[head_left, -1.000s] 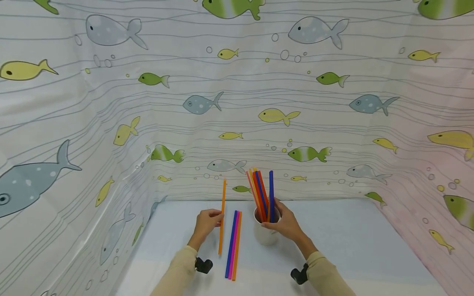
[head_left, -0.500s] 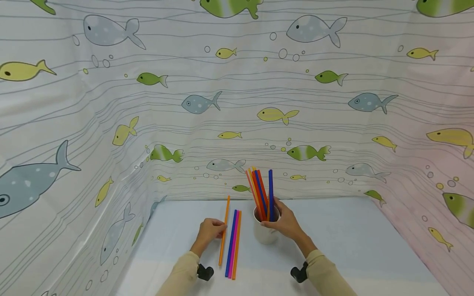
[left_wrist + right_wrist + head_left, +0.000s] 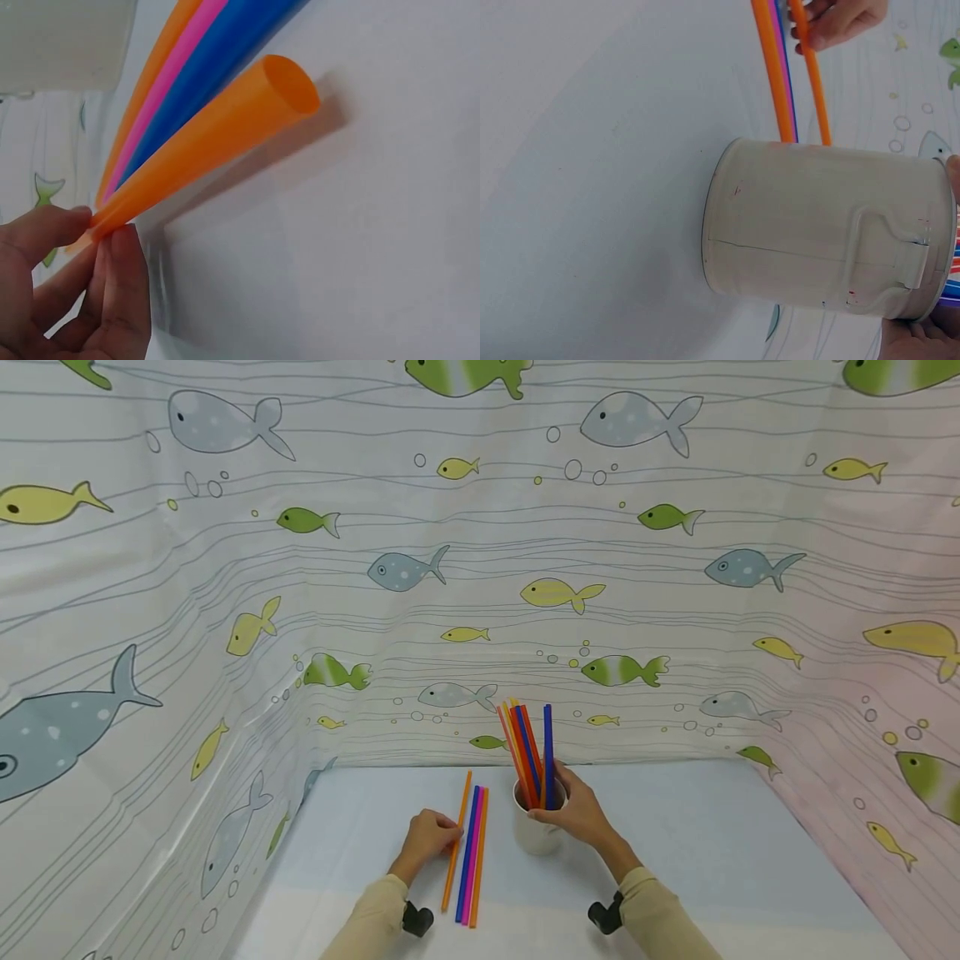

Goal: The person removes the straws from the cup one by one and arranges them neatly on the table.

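Note:
In the head view my left hand [image 3: 429,839] pinches an orange straw [image 3: 467,797] between thumb and fingertips. The left wrist view shows this straw [image 3: 202,142] as a hollow tube, its near end slightly above its shadow on the table. Just right of it, a blue straw [image 3: 469,852], a pink straw [image 3: 476,852] and a second orange straw [image 3: 482,852] lie side by side. My right hand [image 3: 579,810] grips a cream can [image 3: 537,837] near its rim. Several red, yellow, orange and blue straws [image 3: 525,747] stand in it, leaning apart.
The can's side carries a looped handle [image 3: 855,255], seen in the right wrist view. A white table [image 3: 720,852] lies under everything. Behind and at both sides hangs a fish-patterned curtain [image 3: 480,535].
My left hand has lowered the orange straw toward me and slightly right, closer to the row of three straws. The right hand stays on the can.

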`<action>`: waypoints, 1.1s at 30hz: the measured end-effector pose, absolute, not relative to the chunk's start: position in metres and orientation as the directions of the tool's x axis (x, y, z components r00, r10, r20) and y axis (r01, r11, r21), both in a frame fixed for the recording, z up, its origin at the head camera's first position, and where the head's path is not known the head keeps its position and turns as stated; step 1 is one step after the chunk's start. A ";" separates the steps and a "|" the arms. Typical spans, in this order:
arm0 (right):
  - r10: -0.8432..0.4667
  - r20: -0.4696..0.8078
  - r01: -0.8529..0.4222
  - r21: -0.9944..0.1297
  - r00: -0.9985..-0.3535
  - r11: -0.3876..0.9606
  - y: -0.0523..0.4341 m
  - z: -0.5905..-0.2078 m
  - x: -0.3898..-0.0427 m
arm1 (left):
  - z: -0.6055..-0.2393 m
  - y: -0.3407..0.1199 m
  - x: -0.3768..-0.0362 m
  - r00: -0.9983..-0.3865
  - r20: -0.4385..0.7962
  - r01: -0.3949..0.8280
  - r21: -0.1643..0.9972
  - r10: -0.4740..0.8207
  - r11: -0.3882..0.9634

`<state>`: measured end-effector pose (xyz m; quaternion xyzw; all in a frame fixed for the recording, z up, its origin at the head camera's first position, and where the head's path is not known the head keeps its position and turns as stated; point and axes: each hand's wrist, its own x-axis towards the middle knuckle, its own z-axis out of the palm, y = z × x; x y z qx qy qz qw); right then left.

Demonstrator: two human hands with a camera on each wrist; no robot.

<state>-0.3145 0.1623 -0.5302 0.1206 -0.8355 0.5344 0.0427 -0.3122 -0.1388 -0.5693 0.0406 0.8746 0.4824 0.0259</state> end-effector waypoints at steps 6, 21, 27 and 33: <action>-0.153 0.175 -0.223 -0.886 -0.973 0.407 0.162 -0.530 -0.313 | -0.574 -0.139 -0.312 -0.996 -0.025 0.024 0.844 0.084 0.535; -0.175 0.213 -0.267 -0.874 -0.961 0.405 0.163 -0.528 -0.313 | -0.572 -0.137 -0.309 -0.994 -0.026 0.033 0.843 0.102 0.538; -0.174 0.205 -0.259 -0.878 -0.963 0.402 0.163 -0.530 -0.314 | -0.570 -0.136 -0.307 -0.995 -0.040 0.014 0.838 0.088 0.546; -0.171 0.208 -0.261 -0.880 -0.963 0.396 0.163 -0.530 -0.313 | -0.571 -0.138 -0.308 -0.995 -0.035 0.023 0.817 0.089 0.576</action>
